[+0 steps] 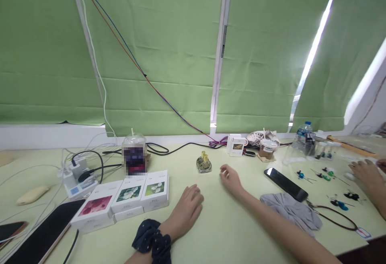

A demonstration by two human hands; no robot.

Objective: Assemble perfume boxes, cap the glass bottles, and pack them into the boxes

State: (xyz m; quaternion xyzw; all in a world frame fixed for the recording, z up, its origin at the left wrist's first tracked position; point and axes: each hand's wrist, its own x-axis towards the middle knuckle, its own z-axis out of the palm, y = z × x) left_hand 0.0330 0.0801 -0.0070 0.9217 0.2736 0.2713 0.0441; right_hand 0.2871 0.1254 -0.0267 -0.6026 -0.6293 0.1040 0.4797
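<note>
My left hand (187, 205), with a dark dotted scrunchie (153, 240) at its wrist, rests on the pale table with its fingers loosely bent and holds nothing. My right hand (230, 178) lies farther right, its fingers lightly curled and nothing visible in them. Between and beyond the two hands stands a small glass bottle cluster with gold tops (204, 163), touched by neither. Left of my left hand are white boxes with flower pictures, among them one with a green picture (155, 191) and one with a pink picture (98, 205).
At left are a power strip (76, 189), cables and a dark tablet (45, 232). A lidded cup (134, 155) stands behind the boxes. At right lie a phone (286, 184), grey cloth (291, 211) and small coloured pieces; another person's hand (368, 177) is at the edge.
</note>
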